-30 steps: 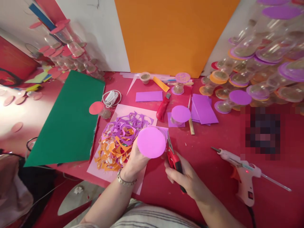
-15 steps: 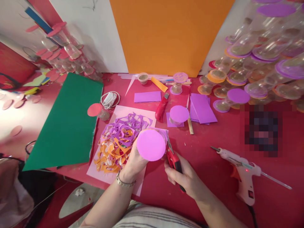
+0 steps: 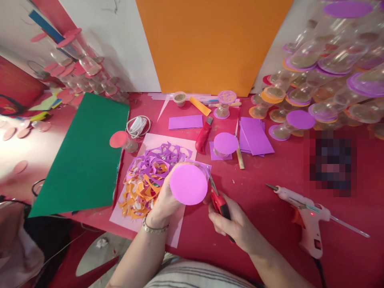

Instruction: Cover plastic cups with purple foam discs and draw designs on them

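Note:
My left hand [image 3: 164, 200] is closed round an hourglass whose round purple top [image 3: 189, 185] faces me and hides its body. Behind this disc, a purple sheet's corner [image 3: 204, 166] sticks out at the far end. My right hand [image 3: 229, 218] grips scissors [image 3: 220, 204] with red and black handles, their blades pointing up at the edge of that sheet. Beneath my left hand lies a heap of purple and orange foam offcuts [image 3: 156, 168] on a pink sheet [image 3: 177, 230]. Another hourglass with a purple top [image 3: 225, 143] stands on a purple square beyond the scissors.
A red utility knife [image 3: 204, 136], purple sheets [image 3: 257, 136] and a wooden-handled blade [image 3: 240, 156] lie farther back. On the right is a glue gun [image 3: 309, 224] with its light on. Stacked hourglasses [image 3: 306, 60] rise at both sides. A green board [image 3: 84, 160] leans left.
My left hand and the hourglass have shifted slightly left and down. The scissors' blades have moved a little left along with the purple sheet.

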`<state>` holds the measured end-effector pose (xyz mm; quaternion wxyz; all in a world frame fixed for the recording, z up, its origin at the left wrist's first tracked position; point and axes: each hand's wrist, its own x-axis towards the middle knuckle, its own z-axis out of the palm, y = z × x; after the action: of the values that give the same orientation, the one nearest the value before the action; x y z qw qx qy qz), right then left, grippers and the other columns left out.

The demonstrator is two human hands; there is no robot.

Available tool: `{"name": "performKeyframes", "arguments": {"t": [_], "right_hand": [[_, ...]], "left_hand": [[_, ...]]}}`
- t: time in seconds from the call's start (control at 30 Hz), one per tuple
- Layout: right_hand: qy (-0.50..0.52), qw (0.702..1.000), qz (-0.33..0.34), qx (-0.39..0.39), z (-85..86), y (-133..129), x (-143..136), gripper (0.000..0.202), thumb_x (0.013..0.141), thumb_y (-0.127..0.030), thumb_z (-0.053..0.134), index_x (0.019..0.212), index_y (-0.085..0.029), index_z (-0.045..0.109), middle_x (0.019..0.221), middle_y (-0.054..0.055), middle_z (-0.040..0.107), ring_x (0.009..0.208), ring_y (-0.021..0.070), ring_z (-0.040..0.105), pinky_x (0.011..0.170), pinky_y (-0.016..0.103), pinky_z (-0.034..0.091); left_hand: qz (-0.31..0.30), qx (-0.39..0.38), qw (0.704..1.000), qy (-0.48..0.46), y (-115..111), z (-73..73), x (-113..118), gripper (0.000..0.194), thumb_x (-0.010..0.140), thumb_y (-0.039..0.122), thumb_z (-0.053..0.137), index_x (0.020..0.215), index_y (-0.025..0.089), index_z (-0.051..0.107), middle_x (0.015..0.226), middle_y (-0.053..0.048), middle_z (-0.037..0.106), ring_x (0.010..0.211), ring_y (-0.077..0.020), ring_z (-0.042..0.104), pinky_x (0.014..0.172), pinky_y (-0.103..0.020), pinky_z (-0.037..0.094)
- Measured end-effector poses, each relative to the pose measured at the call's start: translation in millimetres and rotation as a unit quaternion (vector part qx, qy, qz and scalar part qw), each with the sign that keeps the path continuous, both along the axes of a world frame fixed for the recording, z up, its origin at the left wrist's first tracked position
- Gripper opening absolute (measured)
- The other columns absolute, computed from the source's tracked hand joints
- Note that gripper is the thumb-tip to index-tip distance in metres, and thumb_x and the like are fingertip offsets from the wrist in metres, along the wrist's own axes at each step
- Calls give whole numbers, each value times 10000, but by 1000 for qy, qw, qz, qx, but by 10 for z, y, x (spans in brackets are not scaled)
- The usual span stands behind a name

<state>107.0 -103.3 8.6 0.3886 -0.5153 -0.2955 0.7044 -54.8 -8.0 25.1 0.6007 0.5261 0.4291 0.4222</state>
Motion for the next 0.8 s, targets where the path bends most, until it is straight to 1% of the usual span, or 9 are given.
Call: {"name": "performKeyframes", "arguments": {"t": [0.13,0.2,0.3,0.37,0.47,0.57,0.63,0.7,0.8], "right_hand": [[-11,1000,10,-4,29,23,2,296,782,-427,627,966,-209,549,712,-58,455,486,49,354,457,221,291],[-17,1000,7,-4,29,24,-3,283,776,-417,628,947,-207,547,697,-61,453,480,50,360,455,221,297],[-29,1000,-10,1,-11,9,-23,280,779,-423,620,941,-207,546,697,-58,463,474,50,353,444,219,292],[-43,999,-20,11,-54,-3,-41,289,792,-434,612,956,-206,546,666,-62,456,469,54,344,436,218,282],[-61,997,-26,25,-97,-8,-61,290,808,-452,599,948,-204,545,593,-77,420,459,63,330,430,219,267],[-52,998,-24,21,-83,4,-66,287,810,-459,600,931,-206,535,576,-85,412,451,63,329,435,220,271],[-30,999,-28,12,-54,13,-63,288,805,-456,609,923,-208,521,588,-88,416,446,59,327,440,220,276],[-12,999,-32,9,-32,19,-56,292,794,-452,623,910,-210,506,603,-88,422,449,57,332,450,221,284],[-10,999,-33,12,-29,14,-46,289,786,-442,633,903,-212,502,629,-83,428,465,55,339,470,225,295]], "left_hand": [[-14,1,1000,3,22,31,-22,484,609,229,858,1050,216,661,1111,-68,642,1063,-268,619,894,-346,559],[-20,4,1000,9,22,46,-29,488,623,241,854,1072,215,662,1145,-76,640,1091,-270,611,922,-353,548],[-11,13,999,30,10,48,-21,568,634,267,858,1156,215,640,1269,-100,604,1120,-268,597,941,-351,531],[3,22,999,42,-6,30,1,635,619,288,873,1196,216,616,1297,-106,593,1091,-258,609,928,-346,531],[31,38,998,50,-30,-17,40,660,604,319,883,1188,213,595,1217,-97,628,1042,-245,621,908,-343,538],[51,51,996,57,-39,-56,62,608,615,333,873,1140,201,596,1163,-89,638,1031,-245,621,918,-359,538],[46,56,996,57,-34,-72,60,582,614,330,873,1115,204,605,1142,-79,640,1017,-243,625,917,-359,539],[25,55,997,54,-26,-83,48,570,613,320,874,1107,213,611,1107,-66,648,993,-236,629,897,-344,544],[1,57,997,43,-12,-94,20,573,609,324,877,1109,222,615,1084,-59,651,990,-237,626,883,-329,545]]}}
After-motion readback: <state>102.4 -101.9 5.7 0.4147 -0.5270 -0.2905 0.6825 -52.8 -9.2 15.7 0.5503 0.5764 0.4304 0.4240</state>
